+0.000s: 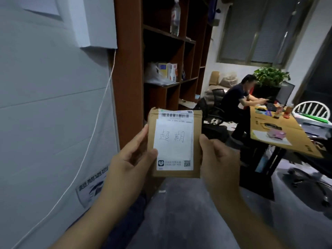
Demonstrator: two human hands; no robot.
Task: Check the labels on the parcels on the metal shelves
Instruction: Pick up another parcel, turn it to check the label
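Item: flat brown cardboard parcel [175,142], held upright and face-on at frame centre, clear of any surface; no metal shelf is in sight. Face: printed label with barcode strip [175,115] along the 12 o'clock edge, largely covered by a white handwritten slip [173,141] bearing two characters, with a logo and QR code toward 6 o'clock. Step in hand, as judged: reading the label. To do it well, keep the parcel square to the eyes and steady, slide the thumb off the slip's corner, and lift the slip if the printed address beneath is needed. Left hand [129,157]: at the parcel's 8 o'clock, fingers curled behind, thumb pressed on the slip's lower-left corner. Right hand [217,159]: at 4 o'clock, thumb along the right edge, fingers hidden behind, apparently clasping. Surroundings: brown wooden shelving [129,69] at 12 o'clock, a bottle [175,17] on it; seated person [235,103] and desk [280,133] at 3 o'clock.
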